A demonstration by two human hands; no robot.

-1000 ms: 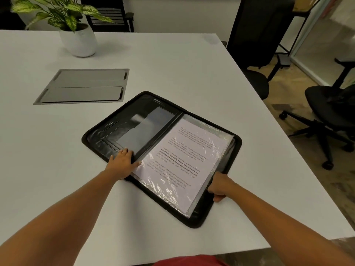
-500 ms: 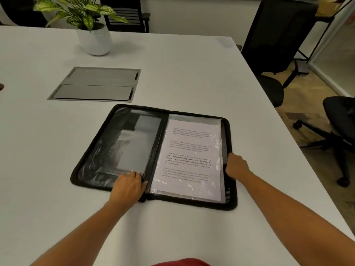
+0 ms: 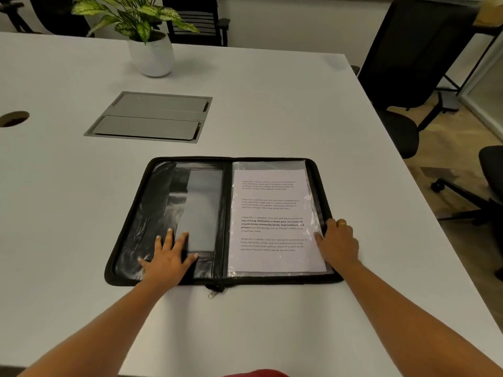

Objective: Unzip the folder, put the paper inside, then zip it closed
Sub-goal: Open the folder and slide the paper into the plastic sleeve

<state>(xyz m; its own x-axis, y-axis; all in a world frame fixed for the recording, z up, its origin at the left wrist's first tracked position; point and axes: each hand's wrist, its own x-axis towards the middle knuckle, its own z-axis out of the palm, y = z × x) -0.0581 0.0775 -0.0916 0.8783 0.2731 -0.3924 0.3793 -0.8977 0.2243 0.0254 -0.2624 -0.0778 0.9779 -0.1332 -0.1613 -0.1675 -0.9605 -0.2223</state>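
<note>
A black zip folder point(image 3: 152, 202) lies wide open and flat on the white table, square to me. A printed paper point(image 3: 272, 213) sits in the clear plastic sleeve on its right half. My left hand point(image 3: 168, 257) rests flat with fingers spread on the folder's left inner panel. My right hand point(image 3: 337, 240) lies on the right edge of the folder, fingers over the rim and thumb touching the sleeve's edge. The metal zip pull point(image 3: 215, 291) hangs out at the near end of the spine.
A grey cable hatch point(image 3: 152, 117) is set into the table point(image 3: 272, 110) behind the folder. A potted plant point(image 3: 149, 47) stands farther back. A round cable hole point(image 3: 13, 118) is at the far left. Black office chairs point(image 3: 402, 77) stand beyond the table's right edge.
The folder has turned from a diagonal lie to square with me. My left hand slid from the spine onto the left panel. My right hand moved from the near corner up the right edge.
</note>
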